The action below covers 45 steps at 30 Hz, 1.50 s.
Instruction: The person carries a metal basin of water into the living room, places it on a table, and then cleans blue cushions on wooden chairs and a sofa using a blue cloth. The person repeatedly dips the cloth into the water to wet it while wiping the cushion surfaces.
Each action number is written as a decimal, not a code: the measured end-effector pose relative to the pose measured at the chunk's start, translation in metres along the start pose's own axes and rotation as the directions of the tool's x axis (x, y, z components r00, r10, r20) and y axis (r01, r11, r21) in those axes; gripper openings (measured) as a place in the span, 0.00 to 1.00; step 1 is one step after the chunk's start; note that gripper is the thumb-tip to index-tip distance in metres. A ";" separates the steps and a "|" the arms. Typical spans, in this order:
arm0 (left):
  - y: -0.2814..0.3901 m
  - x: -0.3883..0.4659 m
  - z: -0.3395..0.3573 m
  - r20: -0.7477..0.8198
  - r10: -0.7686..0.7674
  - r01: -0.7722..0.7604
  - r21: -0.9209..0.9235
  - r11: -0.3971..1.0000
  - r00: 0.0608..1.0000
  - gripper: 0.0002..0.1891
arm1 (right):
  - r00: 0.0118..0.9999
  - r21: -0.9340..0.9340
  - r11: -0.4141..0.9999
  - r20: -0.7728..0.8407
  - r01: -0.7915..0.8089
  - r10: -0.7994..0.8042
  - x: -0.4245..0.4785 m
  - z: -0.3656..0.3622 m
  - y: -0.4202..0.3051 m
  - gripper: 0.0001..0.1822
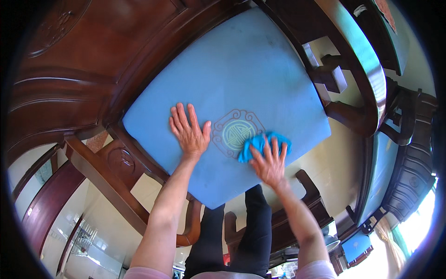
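Observation:
A light blue seat cushion (pixel 223 83) with a round patterned emblem (pixel 239 134) lies on a dark carved wooden armchair (pixel 115 45). My left hand (pixel 191 134) rests flat on the cushion, left of the emblem, with its fingers apart and nothing in it. My right hand (pixel 270 158) presses a crumpled bright blue cloth (pixel 258 143) onto the cushion at the emblem's lower right edge. The fingers of that hand are spread over the cloth and slightly blurred.
Wooden armrests stand at the right (pixel 369 69) and lower left (pixel 108 185) of the cushion. Dark wooden furniture (pixel 299 216) is behind my legs. Another carved bench with a blue cushion (pixel 378 174) stands at the far right, near a bright window and curtain (pixel 387 240).

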<state>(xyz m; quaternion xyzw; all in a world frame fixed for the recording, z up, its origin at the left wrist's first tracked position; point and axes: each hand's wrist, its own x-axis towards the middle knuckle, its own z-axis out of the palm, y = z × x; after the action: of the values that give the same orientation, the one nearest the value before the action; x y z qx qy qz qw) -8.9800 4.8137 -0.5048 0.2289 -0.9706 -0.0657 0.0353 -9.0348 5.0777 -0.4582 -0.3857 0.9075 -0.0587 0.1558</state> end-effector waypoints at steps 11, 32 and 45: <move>0.007 0.009 0.012 -0.054 0.041 -0.044 -0.055 0.998 0.998 0.35 | 0.866 -0.207 0.978 -0.484 0.023 -0.123 0.313 -0.035 0.094 0.27; 0.000 0.001 0.015 -0.125 0.075 -0.072 0.025 0.997 0.989 0.34 | 0.919 -0.108 0.993 -0.394 -0.036 -0.010 0.210 -0.013 0.101 0.31; 0.008 0.003 0.011 -0.137 0.074 -0.074 0.008 0.997 0.988 0.34 | 0.798 -0.002 0.831 -0.281 -0.556 0.533 -0.028 0.011 0.059 0.38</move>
<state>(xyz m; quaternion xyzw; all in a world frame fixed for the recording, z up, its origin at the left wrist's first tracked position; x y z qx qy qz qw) -8.9870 4.8205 -0.5146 0.1968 -0.9738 -0.0470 0.1038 -9.0529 5.1390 -0.4749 -0.1032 0.9940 -0.0249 0.0253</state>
